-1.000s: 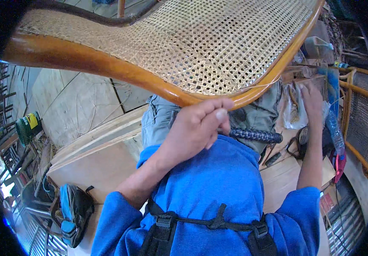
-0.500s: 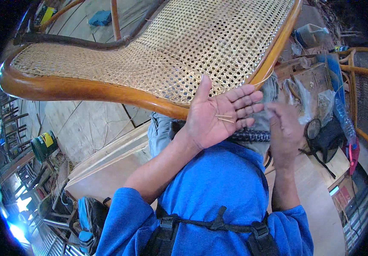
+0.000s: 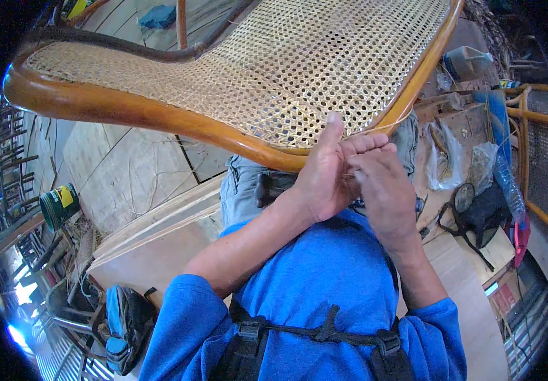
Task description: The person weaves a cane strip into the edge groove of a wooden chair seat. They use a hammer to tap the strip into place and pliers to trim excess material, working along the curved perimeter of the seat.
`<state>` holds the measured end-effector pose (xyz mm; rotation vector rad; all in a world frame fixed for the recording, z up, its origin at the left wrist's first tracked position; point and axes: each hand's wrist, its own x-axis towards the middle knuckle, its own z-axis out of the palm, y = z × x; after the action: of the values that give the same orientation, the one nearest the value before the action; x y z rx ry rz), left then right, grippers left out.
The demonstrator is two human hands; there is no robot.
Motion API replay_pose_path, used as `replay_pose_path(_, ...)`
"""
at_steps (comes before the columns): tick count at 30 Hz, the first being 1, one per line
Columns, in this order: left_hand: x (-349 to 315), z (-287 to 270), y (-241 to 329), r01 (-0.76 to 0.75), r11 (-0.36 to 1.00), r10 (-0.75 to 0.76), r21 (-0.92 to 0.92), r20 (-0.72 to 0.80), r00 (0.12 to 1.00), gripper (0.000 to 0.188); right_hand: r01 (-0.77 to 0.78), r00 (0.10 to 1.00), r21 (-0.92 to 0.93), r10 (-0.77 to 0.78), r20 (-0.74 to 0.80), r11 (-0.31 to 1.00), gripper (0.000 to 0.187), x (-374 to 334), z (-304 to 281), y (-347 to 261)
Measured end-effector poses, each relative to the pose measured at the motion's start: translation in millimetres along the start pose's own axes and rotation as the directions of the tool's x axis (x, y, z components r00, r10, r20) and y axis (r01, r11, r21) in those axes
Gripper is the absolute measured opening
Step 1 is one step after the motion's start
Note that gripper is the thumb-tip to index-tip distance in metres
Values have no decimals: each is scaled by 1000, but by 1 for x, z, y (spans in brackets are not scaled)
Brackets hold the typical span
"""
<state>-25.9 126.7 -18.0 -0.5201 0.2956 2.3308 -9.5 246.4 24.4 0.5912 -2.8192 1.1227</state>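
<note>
My left hand (image 3: 323, 184) is held palm up and slightly cupped in front of my lap, thumb raised and fingers stretched out. It is right at the near corner of a woven cane panel (image 3: 324, 63) in a curved, varnished wooden frame (image 3: 153, 124). Over that palm reaches my right hand (image 3: 385, 197), its fingertips in the cup and blurred by motion. Whether it grips anything does not show. The short, thin light-wood sticks seen on the palm earlier are mostly covered now.
Boards and plywood (image 3: 153, 235) lie at the left, with a green-and-yellow can (image 3: 60, 207) beyond. A backpack (image 3: 124, 327) sits lower left. At the right are clear plastic bags (image 3: 446, 159), a black strapped item (image 3: 477, 209), a jug (image 3: 467, 62) and another cane-and-wood piece (image 3: 544, 120).
My right hand has moved left, its fingers now in my left palm. My left hand has turned inward and cupped a little. The framed cane panel appears slightly higher in view.
</note>
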Motion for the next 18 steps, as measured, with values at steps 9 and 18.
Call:
replay_pose_path(9,-13,14,0,45,895,-28,443,-43,999,24,-354,889,571,456,-41,741,12,-4,-18,16)
replay_pose_path(18,13,24,36,-114,-81,277,990,133,952,29,-332,874,525,465,-141,784,6,-15,-29,24)
